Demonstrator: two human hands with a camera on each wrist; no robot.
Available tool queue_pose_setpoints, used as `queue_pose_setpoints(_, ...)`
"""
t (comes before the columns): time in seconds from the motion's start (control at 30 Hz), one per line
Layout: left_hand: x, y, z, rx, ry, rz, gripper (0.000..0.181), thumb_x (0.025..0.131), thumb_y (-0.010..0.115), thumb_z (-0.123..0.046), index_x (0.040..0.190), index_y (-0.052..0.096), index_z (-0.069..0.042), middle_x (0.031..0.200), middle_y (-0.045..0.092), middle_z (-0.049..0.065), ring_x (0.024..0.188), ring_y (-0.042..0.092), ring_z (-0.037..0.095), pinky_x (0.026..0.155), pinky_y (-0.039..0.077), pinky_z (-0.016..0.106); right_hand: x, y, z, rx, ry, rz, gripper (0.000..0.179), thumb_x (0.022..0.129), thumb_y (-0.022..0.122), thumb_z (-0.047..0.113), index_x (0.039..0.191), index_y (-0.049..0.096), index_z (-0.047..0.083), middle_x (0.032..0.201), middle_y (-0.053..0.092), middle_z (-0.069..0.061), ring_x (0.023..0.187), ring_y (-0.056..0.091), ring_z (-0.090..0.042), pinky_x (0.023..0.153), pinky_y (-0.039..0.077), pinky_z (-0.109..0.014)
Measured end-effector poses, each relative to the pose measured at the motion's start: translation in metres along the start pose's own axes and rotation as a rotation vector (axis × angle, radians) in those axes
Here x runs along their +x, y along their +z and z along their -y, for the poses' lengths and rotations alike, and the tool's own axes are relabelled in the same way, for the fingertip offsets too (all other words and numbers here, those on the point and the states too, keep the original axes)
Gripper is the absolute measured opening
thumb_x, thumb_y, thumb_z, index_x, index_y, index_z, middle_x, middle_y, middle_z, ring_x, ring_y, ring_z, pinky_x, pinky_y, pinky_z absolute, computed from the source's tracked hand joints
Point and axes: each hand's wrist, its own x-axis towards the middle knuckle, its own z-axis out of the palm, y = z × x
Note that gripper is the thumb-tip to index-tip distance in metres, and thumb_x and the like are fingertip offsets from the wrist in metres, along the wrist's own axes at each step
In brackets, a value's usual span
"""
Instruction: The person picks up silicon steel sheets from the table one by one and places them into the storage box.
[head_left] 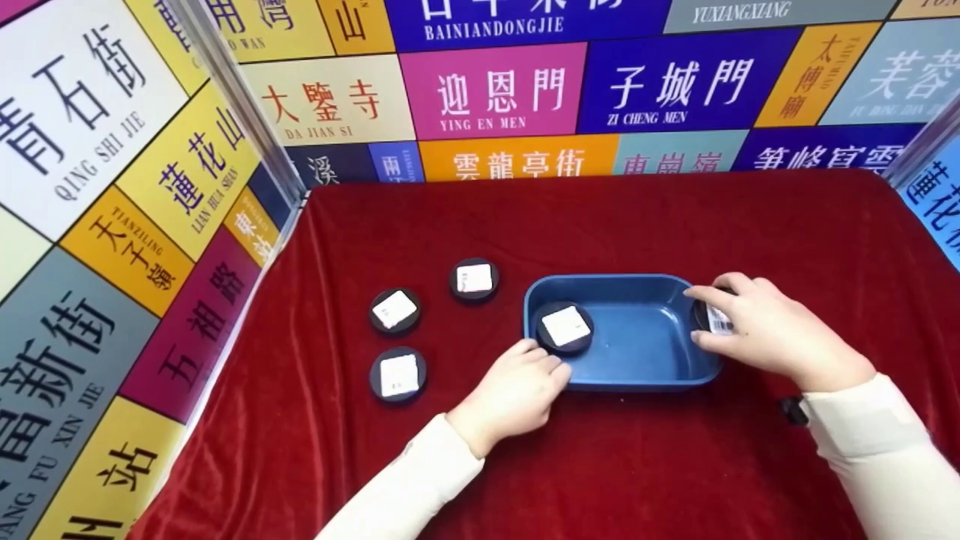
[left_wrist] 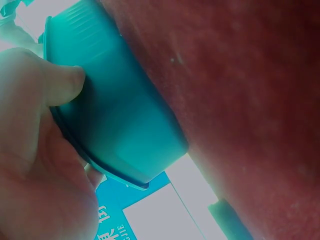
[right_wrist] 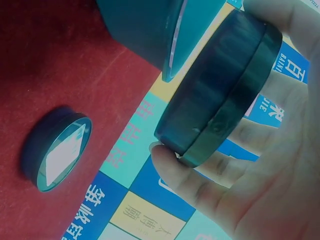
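Observation:
A blue rectangular plastic tub (head_left: 637,384) stands on the red cloth. My left hand (head_left: 517,390) grips its rim at the near left corner, the thumb (left_wrist: 67,82) against the outer wall. Inside, at the left end, lies a flat round black container (head_left: 566,328) with a white label. My right hand (head_left: 772,330) holds another round black container (right_wrist: 220,87) by its edge, at the tub's right rim; a seam runs round its side. In the right wrist view, one more labelled round container (right_wrist: 57,152) lies on the cloth beside the tub; the head view has it hidden by the hand.
Left of the tub, three more round black containers with white labels lie on the cloth: a far one (head_left: 474,280), a middle one (head_left: 395,311) and a near one (head_left: 398,376). Panels with printed characters (head_left: 495,90) border the red-covered table (head_left: 600,472) behind and at the sides.

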Motion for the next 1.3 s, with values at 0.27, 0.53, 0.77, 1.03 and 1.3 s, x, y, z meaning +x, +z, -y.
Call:
queue_pose_setpoints(0.27,0.0,0.0,0.0,0.004,-0.006,0.01,0.005,0.086,0.057,-0.011,0.084,0.056,-0.016,0.08,0.065,-0.004,0.081,0.063,0.017,0.09,0.044,0.033,0.006,0.001,0.004,-0.016,-0.013,0.001,0.057,0.089,0.071,0.038,0.14,0.058,0.016,0.129,0.053,-0.02,0.11,0.05,-0.04,0.081,0.054,-0.056)
queue_pose_setpoints(0.53,0.0,-0.001,0.0,0.007,-0.002,0.006,0.006,0.086,0.057,-0.011,0.083,0.056,-0.016,0.079,0.064,-0.003,0.079,0.063,0.017,0.089,0.044,0.032,0.01,0.002,0.01,-0.022,-0.03,-0.022,0.056,0.087,0.071,0.037,0.138,0.06,0.017,0.128,0.055,-0.02,0.108,0.051,-0.04,0.08,0.055,-0.054)
queue_pose_setpoints(0.77,0.0,-0.001,-0.001,0.005,0.0,0.016,0.006,0.087,0.055,-0.012,0.084,0.056,-0.016,0.079,0.064,-0.003,0.08,0.063,0.017,0.089,0.044,0.033,0.011,0.004,0.012,-0.021,-0.039,-0.031,0.057,0.087,0.072,0.037,0.139,0.06,0.017,0.128,0.056,-0.02,0.109,0.052,-0.041,0.083,0.054,-0.055)
queue_pose_setpoints(1.03,0.0,0.0,-0.001,0.003,-0.002,0.023,0.007,0.088,0.054,-0.011,0.084,0.056,-0.016,0.079,0.064,-0.003,0.08,0.063,0.016,0.089,0.044,0.033,0.015,0.005,0.015,-0.029,-0.063,-0.037,0.056,0.087,0.071,0.037,0.137,0.061,0.014,0.127,0.057,-0.022,0.108,0.054,-0.042,0.086,0.052,-0.055)
queue_pose_setpoints(1.3,0.0,-0.001,0.0,-0.007,-0.007,0.027,0.006,0.088,0.055,-0.011,0.085,0.057,-0.016,0.08,0.065,-0.003,0.082,0.063,0.016,0.09,0.044,0.033,0.02,0.003,0.021,-0.009,-0.071,-0.004,0.057,0.087,0.072,0.039,0.138,0.061,0.015,0.129,0.057,-0.021,0.11,0.054,-0.041,0.088,0.052,-0.056)
